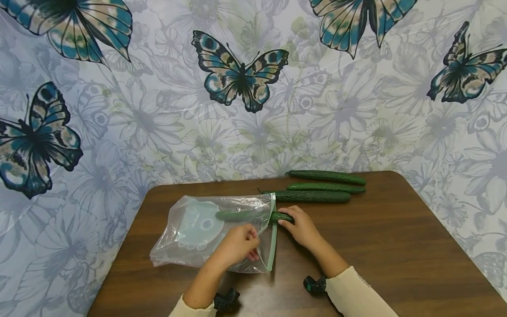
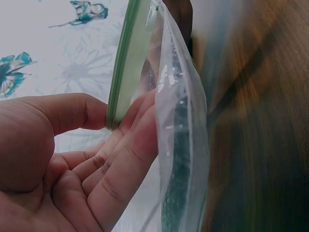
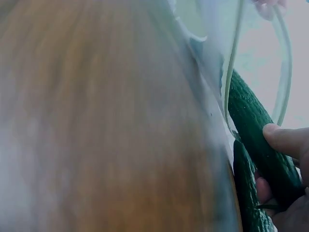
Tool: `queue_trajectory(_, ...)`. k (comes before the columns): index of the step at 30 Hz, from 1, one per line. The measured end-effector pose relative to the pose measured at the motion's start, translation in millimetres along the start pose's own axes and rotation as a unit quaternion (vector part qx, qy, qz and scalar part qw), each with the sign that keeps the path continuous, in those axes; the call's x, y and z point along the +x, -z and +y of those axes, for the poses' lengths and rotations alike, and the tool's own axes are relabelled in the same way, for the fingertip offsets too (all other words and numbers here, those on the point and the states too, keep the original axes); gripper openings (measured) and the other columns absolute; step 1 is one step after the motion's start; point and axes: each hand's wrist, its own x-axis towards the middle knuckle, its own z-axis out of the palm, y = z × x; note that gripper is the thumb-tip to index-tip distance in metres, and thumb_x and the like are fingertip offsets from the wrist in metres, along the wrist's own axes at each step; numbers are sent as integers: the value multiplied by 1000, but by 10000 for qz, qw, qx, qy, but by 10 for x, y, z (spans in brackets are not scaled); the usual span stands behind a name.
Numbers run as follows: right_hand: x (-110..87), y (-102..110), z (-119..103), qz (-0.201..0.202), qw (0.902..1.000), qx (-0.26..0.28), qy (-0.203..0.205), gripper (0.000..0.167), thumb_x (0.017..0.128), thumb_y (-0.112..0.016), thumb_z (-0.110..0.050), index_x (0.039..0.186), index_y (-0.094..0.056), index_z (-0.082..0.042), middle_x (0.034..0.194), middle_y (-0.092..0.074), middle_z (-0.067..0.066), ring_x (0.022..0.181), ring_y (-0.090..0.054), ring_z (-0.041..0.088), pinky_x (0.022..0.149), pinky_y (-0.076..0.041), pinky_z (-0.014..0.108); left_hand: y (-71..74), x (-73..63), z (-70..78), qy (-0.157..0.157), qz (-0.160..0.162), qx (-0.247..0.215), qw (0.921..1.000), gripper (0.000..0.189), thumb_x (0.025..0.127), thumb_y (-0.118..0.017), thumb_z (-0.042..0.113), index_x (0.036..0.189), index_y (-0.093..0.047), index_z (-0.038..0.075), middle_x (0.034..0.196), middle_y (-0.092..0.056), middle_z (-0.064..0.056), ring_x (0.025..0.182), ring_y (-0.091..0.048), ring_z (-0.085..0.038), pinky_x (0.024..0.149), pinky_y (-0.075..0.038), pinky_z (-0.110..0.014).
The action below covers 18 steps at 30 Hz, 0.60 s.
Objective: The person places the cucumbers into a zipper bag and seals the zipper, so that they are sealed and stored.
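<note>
A clear zip bag (image 1: 166, 246) lies flat on the table, its green-edged mouth (image 1: 271, 253) facing right. My left hand (image 1: 236, 243) pinches the bag near that mouth; in the left wrist view, thumb and fingers meet at the green zip strip (image 2: 117, 72). From the right, my right hand (image 1: 303, 228) grips the end of a dark green cucumber (image 1: 283, 216). Most of this cucumber is inside the bag and looks paler through the plastic. The right wrist view shows the thumb along the cucumber (image 3: 258, 130) as it passes between the two edges of the mouth.
Behind the bag's mouth, three more cucumbers (image 1: 326, 177) lie side by side near the table's back edge. A pale blue printed shape (image 1: 200, 224) shows on the bag. The brown wooden table (image 1: 380, 246) meets a butterfly-patterned cloth (image 1: 241, 141) at the back.
</note>
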Motion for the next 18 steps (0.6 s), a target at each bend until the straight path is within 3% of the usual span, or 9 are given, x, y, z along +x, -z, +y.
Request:
queue_trajectory(7, -12, 114, 35, -356, 9986, 29, -394, 44, 93, -73, -12, 135, -62, -6, 131, -58, 11, 125, -57, 32, 107, -48, 54, -4, 16, -9, -41, 11, -14, 10000, 5, 93, -57, 4, 93, -55, 0, 66, -67, -9, 56, -71, -22, 55, -63, -38)
queue_trajectory(11, -61, 137, 42, -215, 9977, -624, -165, 44, 92, -75, -21, 133, -66, -11, 125, -64, 6, 117, -59, 29, 103, -50, 52, -4, 16, -3, -37, -17, -52, 10000, 5, 93, -58, 4, 92, -56, 0, 67, -67, -10, 57, -71, -22, 55, -63, -37)
queue_trajectory(16, -126, 140, 40, 193, 9858, -1655, 186, 43, 87, -79, -32, 127, -71, -20, 116, -74, 0, 92, -52, 20, 84, -41, 39, -5, 8, 12, -20, -31, -63, 10000, 5, 93, -58, 4, 94, -56, -1, 69, -67, -11, 58, -72, -25, 56, -63, -38)
queue_trajectory(18, -136, 152, 32, 206, 9831, -1806, 223, 43, 86, -78, -34, 127, -71, -20, 115, -75, 0, 92, -56, 20, 88, -45, 39, -5, 5, 19, -26, -45, -113, 9999, 5, 93, -58, 3, 94, -56, -2, 69, -67, -13, 59, -72, -27, 55, -63, -38)
